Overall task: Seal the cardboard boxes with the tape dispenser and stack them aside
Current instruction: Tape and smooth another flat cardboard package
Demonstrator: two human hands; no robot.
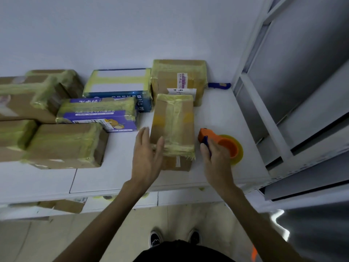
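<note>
Head view: cardboard box (173, 129) mid-table (226, 110), taped. Left hand (146, 157) at its 8 o'clock edge, fingers straight, slightly spread, blurred. Right hand (217, 159) at 3 o'clock, fingers curled round tape dispenser (224, 142). Other sealed boxes (64, 146) crowd 9–12 o'clock; blue cutter (219, 86) at 1 o'clock.

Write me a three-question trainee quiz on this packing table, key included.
1. True or false: the right hand grips the tape dispenser.
2. The left hand is: A. open, fingers straight, by the brown box; B. closed in a fist; C. holding scissors.
3. What colour is the tape wrapped round that box?
Key: 1 true; 2 A; 3 yellow.
</note>
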